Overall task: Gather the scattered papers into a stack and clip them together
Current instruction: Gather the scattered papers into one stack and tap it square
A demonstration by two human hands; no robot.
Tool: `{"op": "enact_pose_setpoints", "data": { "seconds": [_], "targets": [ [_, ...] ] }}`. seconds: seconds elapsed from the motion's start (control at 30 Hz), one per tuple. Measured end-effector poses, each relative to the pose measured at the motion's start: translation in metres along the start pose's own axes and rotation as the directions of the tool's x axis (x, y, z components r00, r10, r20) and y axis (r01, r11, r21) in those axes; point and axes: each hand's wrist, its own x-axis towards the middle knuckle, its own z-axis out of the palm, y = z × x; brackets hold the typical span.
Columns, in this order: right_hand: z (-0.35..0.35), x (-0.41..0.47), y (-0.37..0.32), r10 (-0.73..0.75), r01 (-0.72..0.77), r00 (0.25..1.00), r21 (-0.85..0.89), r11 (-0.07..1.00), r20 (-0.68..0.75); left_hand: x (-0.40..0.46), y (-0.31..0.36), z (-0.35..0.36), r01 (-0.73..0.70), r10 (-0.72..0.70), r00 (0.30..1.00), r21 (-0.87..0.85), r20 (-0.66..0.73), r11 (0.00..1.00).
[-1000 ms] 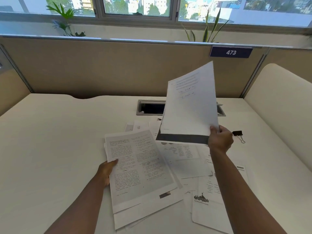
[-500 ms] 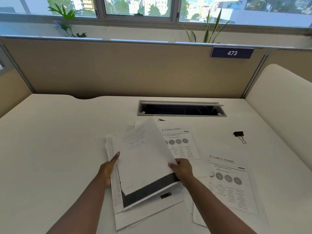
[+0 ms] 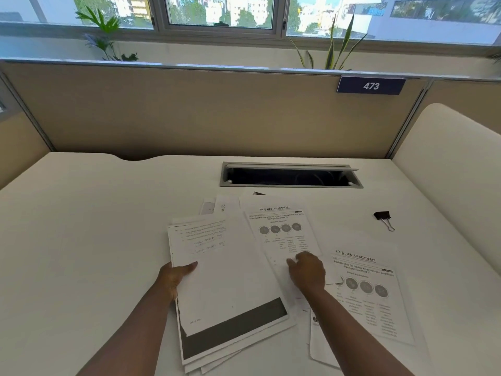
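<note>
The stack (image 3: 227,289) lies on the desk (image 3: 81,226), long axis running away, tilted slightly left. The left hand (image 3: 173,278) grips its left edge. The right hand (image 3: 307,272), fingers loosely curled, touches a loose sheet (image 3: 282,234). The clip (image 3: 383,219) sits well right.

A: Stack (image 3: 227,280), lower sheets: only their edges show under the top page; contents hidden.

B: Left hand (image 3: 174,278)?

A: Its thumb lies on the stack's top page; fingers go under the stack's left edge, not visible.

B: Right hand (image 3: 307,271)?

A: It covers the lower part of the sheet (image 3: 282,232) just right of the stack. Fingertips hidden; grip undetermined. Body text on that sheet too blurred to read.

B: Beyond the stack?

A: Small sheets (image 3: 217,206) mostly covered. Both forearms cut off by the bottom edge.
</note>
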Motion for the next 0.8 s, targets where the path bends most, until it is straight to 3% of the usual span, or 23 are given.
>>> {"op": "enact_pose_setpoints", "data": {
  "seconds": [0.07,0.4,0.47,0.57,0.67,0.8],
  "targets": [
    [0.002,0.000,0.001,-0.004,0.008,0.997,-0.062,0.998,0.071,0.001,0.000,0.000,0.000,0.000,1.000,0.003,0.006,1.000],
    [0.009,0.003,-0.016,0.093,-0.136,0.950,0.125,0.983,0.299,0.001,-0.003,0.001,-0.030,0.030,1.000,-0.019,-0.010,0.999],
    [0.007,0.002,-0.017,0.087,-0.123,0.946,0.097,0.988,0.313,0.000,-0.003,0.002,-0.029,0.029,1.000,-0.020,-0.004,0.999],
    [-0.005,0.000,-0.019,0.032,-0.051,0.976,0.081,0.995,0.214,-0.001,-0.002,0.002,-0.023,0.024,1.000,-0.033,0.009,0.999],
    [-0.026,0.001,-0.026,0.003,-0.005,1.000,0.156,0.988,0.013,-0.001,-0.003,0.001,-0.029,0.029,0.999,-0.034,0.019,0.999],
    [-0.062,0.003,-0.040,-0.091,0.159,0.945,0.197,0.968,-0.315,-0.001,-0.003,0.001,-0.030,0.031,0.999,-0.058,0.020,0.998]
  ]
}}
